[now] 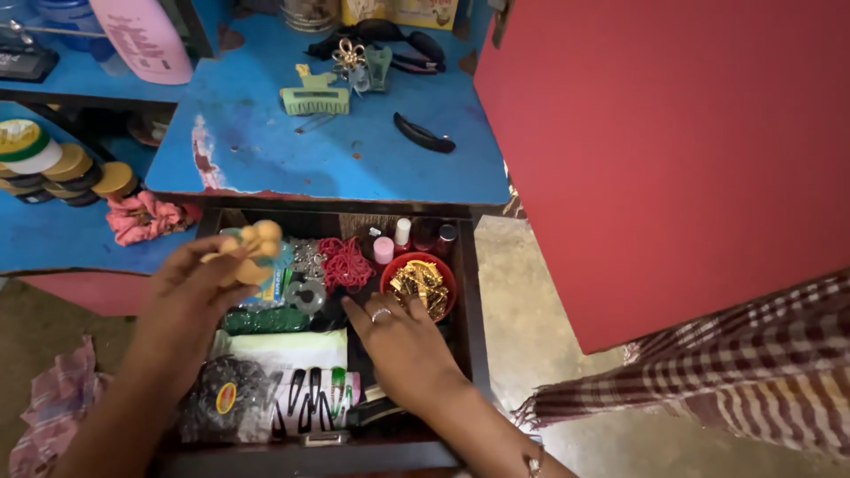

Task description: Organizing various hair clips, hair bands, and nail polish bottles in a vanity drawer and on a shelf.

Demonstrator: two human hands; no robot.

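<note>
My left hand (190,296) is clenched around a pale yellow plastic claw hair clip (251,250), held just above the open drawer (469,292) at its left side. My right hand (403,341) lies loose inside the drawer, fingers spread and gripping nothing, fingertips touching the rim of the small red bowl of gold clips (421,283). Beside it sit a tangle of red bands (345,264) and little nail polish bottles (403,235). I judge the clip is best kept high over the clutter, the right hand resting light so the bowl does not tip.
</note>
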